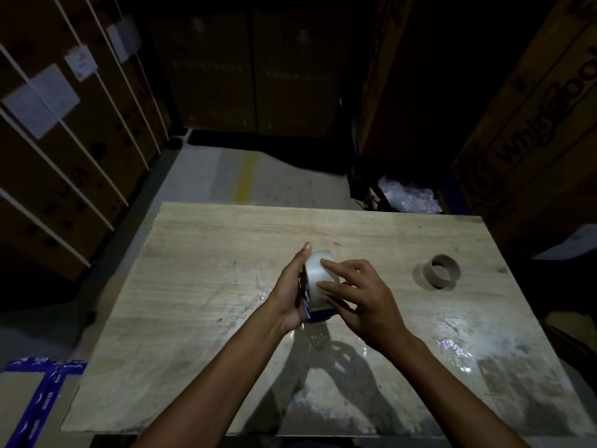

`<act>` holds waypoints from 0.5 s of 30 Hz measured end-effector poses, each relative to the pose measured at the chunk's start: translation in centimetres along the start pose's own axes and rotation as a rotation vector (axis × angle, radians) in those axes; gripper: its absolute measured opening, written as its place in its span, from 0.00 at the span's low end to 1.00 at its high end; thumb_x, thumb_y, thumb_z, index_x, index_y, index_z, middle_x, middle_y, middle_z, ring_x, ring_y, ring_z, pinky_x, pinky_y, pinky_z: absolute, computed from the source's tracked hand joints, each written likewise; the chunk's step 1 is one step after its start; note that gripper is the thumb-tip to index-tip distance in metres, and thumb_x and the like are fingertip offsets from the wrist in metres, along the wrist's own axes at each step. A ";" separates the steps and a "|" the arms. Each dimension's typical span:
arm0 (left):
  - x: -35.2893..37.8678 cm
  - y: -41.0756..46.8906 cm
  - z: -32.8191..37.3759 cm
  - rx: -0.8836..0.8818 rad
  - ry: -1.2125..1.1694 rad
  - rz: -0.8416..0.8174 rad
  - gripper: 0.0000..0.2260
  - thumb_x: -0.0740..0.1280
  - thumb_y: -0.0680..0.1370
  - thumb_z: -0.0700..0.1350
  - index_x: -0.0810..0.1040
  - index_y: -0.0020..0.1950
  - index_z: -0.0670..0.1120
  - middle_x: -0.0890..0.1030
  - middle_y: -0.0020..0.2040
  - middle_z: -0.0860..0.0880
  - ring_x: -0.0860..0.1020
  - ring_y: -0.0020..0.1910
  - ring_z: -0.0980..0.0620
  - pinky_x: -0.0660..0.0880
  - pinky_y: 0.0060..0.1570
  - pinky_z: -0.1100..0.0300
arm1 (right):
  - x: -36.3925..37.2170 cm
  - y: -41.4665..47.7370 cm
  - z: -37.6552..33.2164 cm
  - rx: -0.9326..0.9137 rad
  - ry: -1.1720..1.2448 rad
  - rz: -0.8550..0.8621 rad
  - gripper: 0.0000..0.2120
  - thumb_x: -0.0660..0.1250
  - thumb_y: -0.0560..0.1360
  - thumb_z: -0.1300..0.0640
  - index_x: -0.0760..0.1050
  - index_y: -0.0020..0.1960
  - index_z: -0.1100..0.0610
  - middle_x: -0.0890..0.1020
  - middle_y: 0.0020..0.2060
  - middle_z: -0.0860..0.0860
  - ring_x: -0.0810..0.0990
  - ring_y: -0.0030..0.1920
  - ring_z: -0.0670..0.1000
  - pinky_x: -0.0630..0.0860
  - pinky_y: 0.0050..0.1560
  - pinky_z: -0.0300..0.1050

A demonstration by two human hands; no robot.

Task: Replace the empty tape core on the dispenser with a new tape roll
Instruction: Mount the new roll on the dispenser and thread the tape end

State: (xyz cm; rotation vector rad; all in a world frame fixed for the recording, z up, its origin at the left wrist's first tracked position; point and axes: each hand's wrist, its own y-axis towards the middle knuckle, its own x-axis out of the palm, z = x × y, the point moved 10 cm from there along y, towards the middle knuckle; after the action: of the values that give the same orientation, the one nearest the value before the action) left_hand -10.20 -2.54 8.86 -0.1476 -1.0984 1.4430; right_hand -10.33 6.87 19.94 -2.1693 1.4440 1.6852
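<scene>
Left hand (pixel 290 286), fingers extended, braces the far side of the dispenser (pixel 315 310), of which only a blue edge shows. Right hand (pixel 353 294) spreads its fingers flat across the new tape roll (pixel 318 270), pressing it toward the dispenser between the two palms, above the middle of the table (pixel 200 253). Whether the roll is fully seated on the hub cannot be told. The empty tape core (pixel 441 271) stands well apart, to the right. Likely faults: a roll pushed on crooked jams on the hub; a roll mounted in the wrong direction feeds adhesive side outward; the loose end re-sticks and is lost in the dim light.
</scene>
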 end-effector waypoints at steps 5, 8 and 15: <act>0.5 -0.1 -0.2 -0.036 0.009 0.018 0.22 0.66 0.75 0.63 0.87 0.41 0.45 0.84 0.38 0.45 0.82 0.39 0.44 0.80 0.44 0.50 | -1.1 0.2 -1.0 -0.033 -0.143 0.121 0.05 0.70 0.74 0.61 0.83 0.48 0.60 0.84 0.57 0.52 0.79 0.55 0.58 0.79 0.41 0.48; 0.2 0.3 -0.5 -0.044 0.020 0.051 0.21 0.66 0.74 0.63 0.85 0.44 0.45 0.83 0.38 0.44 0.80 0.39 0.44 0.77 0.46 0.49 | -0.7 0.4 -1.3 -0.055 -0.185 0.099 0.04 0.70 0.74 0.63 0.82 0.48 0.62 0.85 0.55 0.55 0.78 0.57 0.59 0.78 0.47 0.48; -0.2 1.1 -0.5 0.026 0.069 0.076 0.15 0.69 0.75 0.55 0.82 0.52 0.45 0.84 0.37 0.46 0.83 0.35 0.46 0.82 0.38 0.49 | -1.3 0.9 -0.9 -0.036 -0.150 0.037 0.07 0.66 0.73 0.59 0.80 0.47 0.60 0.83 0.44 0.55 0.80 0.45 0.54 0.78 0.36 0.49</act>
State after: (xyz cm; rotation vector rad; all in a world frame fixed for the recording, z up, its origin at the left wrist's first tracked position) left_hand -10.59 -2.19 7.73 -0.2207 -1.0266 1.5085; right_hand -10.28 6.68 21.75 -1.9960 1.4337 1.8544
